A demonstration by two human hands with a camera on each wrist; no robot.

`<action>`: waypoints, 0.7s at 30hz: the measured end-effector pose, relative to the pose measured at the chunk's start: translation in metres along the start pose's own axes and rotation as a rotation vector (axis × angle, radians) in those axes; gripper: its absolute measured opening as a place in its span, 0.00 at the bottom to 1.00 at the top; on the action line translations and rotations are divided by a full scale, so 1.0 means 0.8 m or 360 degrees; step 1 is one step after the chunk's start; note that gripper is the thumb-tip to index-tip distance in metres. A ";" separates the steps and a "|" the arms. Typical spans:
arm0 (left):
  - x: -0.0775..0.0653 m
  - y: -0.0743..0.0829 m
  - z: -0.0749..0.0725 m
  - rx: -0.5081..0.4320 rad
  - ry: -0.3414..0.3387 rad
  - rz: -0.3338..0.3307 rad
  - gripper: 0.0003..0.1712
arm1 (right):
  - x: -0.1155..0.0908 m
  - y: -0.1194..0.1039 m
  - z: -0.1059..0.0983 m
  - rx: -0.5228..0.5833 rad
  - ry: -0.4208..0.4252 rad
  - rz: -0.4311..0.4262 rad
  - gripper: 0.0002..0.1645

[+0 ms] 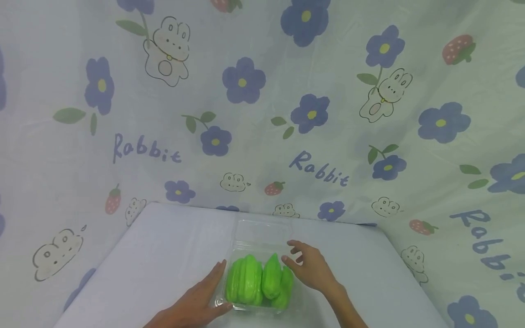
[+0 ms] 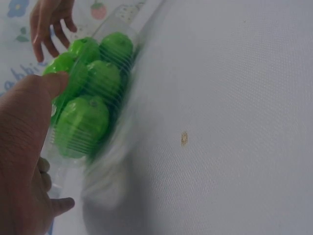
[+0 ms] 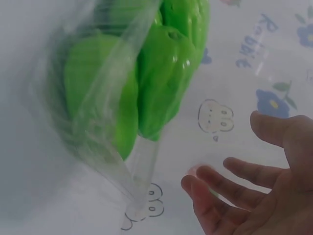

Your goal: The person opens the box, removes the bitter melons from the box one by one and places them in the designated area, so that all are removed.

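A clear plastic clamshell box [image 1: 256,309] stands on the white table, its see-through lid [image 1: 262,231] folded back on the far side. Several glossy, bright green, ribbed pieces that look like green peppers [image 1: 250,280] fill it, one leaning on another at the right. My left hand [image 1: 197,298] holds the box's near left corner, fingers along the left side and thumb at the front wall. Over the box's right edge hovers my right hand [image 1: 309,266], its fingers loosely bent and nothing in them. The right wrist view shows that hand [image 3: 244,191] apart from the green peppers [image 3: 166,73].
The white tabletop [image 1: 172,246] reaches back to a hanging cloth [image 1: 262,114] printed with rabbits, blue flowers and strawberries. The cloth also runs along both sides. A small brown mark [image 2: 184,138] shows on the table surface in the left wrist view.
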State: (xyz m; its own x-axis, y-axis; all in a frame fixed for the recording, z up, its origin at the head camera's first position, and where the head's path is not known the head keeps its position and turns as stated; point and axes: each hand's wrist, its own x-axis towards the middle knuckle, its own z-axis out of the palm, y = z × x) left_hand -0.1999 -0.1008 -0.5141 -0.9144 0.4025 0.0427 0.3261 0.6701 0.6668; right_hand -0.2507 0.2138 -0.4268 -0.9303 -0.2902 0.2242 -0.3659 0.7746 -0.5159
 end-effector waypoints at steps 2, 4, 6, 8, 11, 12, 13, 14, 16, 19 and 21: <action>0.000 -0.001 0.000 0.0005 0.0012 0.0017 0.59 | -0.003 -0.003 0.005 0.0016 -0.0030 0.0009 0.31; 0.000 -0.001 0.001 0.0005 0.0020 0.0023 0.59 | -0.007 -0.006 0.011 0.0022 -0.0058 0.0026 0.34; 0.000 -0.002 0.001 0.0011 0.0029 0.0033 0.59 | -0.010 -0.008 0.017 0.0030 -0.0081 0.0036 0.36; 0.000 -0.003 0.002 0.0012 0.0031 0.0031 0.59 | -0.012 -0.010 0.022 0.0046 -0.0102 0.0055 0.38; 0.001 -0.003 0.002 0.0010 0.0019 0.0007 0.59 | -0.014 -0.014 0.030 0.0050 -0.0122 0.0091 0.40; 0.001 -0.003 0.002 0.0007 0.0018 0.0002 0.59 | -0.014 -0.015 0.032 0.0047 -0.0125 0.0099 0.41; 0.001 -0.003 0.002 0.0005 0.0019 -0.0001 0.60 | -0.014 -0.017 0.035 0.0043 -0.0127 0.0107 0.41; 0.001 -0.003 0.002 0.0003 0.0019 -0.0004 0.60 | -0.014 -0.018 0.036 0.0042 -0.0128 0.0108 0.41; 0.001 -0.004 0.003 0.0015 0.0028 0.0004 0.59 | -0.015 -0.022 0.040 0.0037 -0.0128 0.0097 0.41; 0.001 -0.005 0.003 0.0024 0.0035 0.0015 0.59 | -0.017 -0.025 0.045 0.0054 -0.0122 0.0072 0.40; 0.001 -0.004 0.003 0.0020 0.0033 0.0013 0.59 | -0.018 -0.026 0.049 0.0052 -0.0120 0.0056 0.39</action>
State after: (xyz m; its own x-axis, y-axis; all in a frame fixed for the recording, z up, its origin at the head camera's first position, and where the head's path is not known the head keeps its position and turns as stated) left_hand -0.2011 -0.1012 -0.5185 -0.9164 0.3951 0.0639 0.3366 0.6745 0.6571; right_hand -0.2308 0.1799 -0.4513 -0.9413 -0.3058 0.1432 -0.3326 0.7667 -0.5491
